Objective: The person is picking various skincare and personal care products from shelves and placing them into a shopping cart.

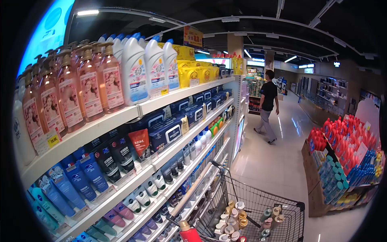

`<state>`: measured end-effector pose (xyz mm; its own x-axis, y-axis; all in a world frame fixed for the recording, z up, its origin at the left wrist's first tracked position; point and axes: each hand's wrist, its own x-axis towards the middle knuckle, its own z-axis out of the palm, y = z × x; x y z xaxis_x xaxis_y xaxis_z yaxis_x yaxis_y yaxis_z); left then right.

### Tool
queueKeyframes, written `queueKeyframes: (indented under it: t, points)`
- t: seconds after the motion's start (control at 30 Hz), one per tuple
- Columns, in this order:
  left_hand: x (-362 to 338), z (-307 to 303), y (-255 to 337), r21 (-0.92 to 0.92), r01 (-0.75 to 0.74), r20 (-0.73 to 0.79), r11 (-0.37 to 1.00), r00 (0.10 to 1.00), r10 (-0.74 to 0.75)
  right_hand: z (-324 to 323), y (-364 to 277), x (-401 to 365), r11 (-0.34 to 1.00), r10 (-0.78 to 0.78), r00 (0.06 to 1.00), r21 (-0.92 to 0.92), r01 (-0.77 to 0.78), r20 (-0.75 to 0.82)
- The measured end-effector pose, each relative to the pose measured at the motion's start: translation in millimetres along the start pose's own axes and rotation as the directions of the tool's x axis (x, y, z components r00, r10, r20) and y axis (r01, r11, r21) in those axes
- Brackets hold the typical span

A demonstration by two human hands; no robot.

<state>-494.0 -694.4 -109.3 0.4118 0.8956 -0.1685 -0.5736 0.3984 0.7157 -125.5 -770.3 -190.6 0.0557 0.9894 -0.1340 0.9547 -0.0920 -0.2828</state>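
Neither my left hand nor my right hand shows in the head view. A red bottle with a gold cap [188, 232] rises from the bottom edge; what supports it is out of sight. Close to it stands a dark wire shopping cart [303, 213], its long pale handle [194, 188] slanting along the shelves. Inside the cart are several gold- and white-capped bottles [231, 221] on the left and a smaller group of bottles [267, 222] on the right. On the top shelf [147, 105] are pink pump bottles [86, 84] and white blue-capped bottles [134, 74].
Lower shelves hold blue tubes [76, 181], black tubes [107, 161] and dark blue packs [169, 133]. A person in a dark shirt [268, 97] walks in the aisle [258, 155]. At right stands a display bin [316, 189] with red bottles [350, 135].
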Motion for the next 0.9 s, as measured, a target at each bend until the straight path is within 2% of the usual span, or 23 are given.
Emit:
queueKeyframes:
  t: [0.03, 0.07, 0.2, 0.27, 0.37, 0.43, 0.5, 0.53, 0.57, 0.63, 0.73, 0.77, 0.9]
  points:
    - [-8.5, -12.5, 4.5, -0.006, 0.001, 0.009, 1.0, 1.0, -0.001, 3.1, -9.6, -7.1, 0.996, 0.092, 0.995, 0.004, -0.092, -0.031]
    - [-16.5, -23.6, 8.8, -0.011, 0.002, 0.019, 1.0, 1.0, -0.002, 3.3, -16.8, -13.6, 0.994, 0.111, 0.994, -0.023, -0.111, -0.005]
    - [-66.2, -56.1, 21.7, -0.023, 0.022, 0.024, 1.0, 0.999, -0.021, 22.6, -40.1, -40.8, 0.994, 0.106, 0.992, -0.049, -0.103, 0.063]
    - [-92.3, -68.7, 25.0, -0.017, 0.037, 0.024, 0.999, 0.999, -0.037, 20.5, -57.6, -54.2, 0.972, 0.234, 0.97, 0.021, -0.236, 0.068]
    - [-140.3, -77.1, 20.9, -0.02, 0.053, 0.005, 0.998, 0.999, -0.053, 51.9, -44.1, -65.5, 0.982, 0.17, 0.975, -0.105, -0.156, 0.142]
    - [-167.7, -63.9, 29.2, 0.086, -0.038, -0.001, 0.996, 0.999, 0.038, 51.7, -54.5, -86.2, 0.983, 0.158, 0.968, -0.123, -0.135, 0.197]
    - [-166.3, -71.2, 18.3, 0.051, -0.005, 0.057, 0.999, 0.998, 0.002, 70.4, -53.3, -104.9, 0.973, 0.211, 0.949, -0.146, -0.18, 0.236]
    - [-173.7, -61.2, 21.9, -0.01, 0.027, 0.037, 1.0, 0.999, -0.026, 81.8, -55.2, -100.6, 0.952, 0.258, 0.955, -0.209, -0.225, 0.147]
    - [-179.5, -54.8, 17.5, -0.023, -0.037, 0.034, 0.999, 0.999, 0.038, 83.9, -60.8, -107.6, 0.953, 0.249, 0.952, -0.222, -0.207, 0.18]
    - [-196.0, -48.5, 6.0, -0.051, -0.072, 0.003, 0.996, 0.997, 0.072, 77.3, -81.3, -131.7, 0.952, 0.253, 0.951, -0.219, -0.213, 0.177]
    - [-221.3, -44.0, -10.9, -0.101, -0.046, -0.058, 0.994, 0.998, 0.04, 86.5, -94.7, -158.9, 0.959, 0.235, 0.961, -0.196, -0.204, 0.149]
    - [-234.3, -34.7, -15.1, -0.052, -0.049, -0.087, 0.997, 0.995, 0.045, 85.9, -97.9, -172.0, 0.962, 0.226, 0.964, -0.188, -0.197, 0.143]
    - [-285.1, -8.0, -23.6, -0.171, -0.028, -0.148, 0.985, 0.989, 0.002, 100.8, -103.9, -208.4, 0.977, 0.157, 0.977, -0.169, -0.131, 0.146]
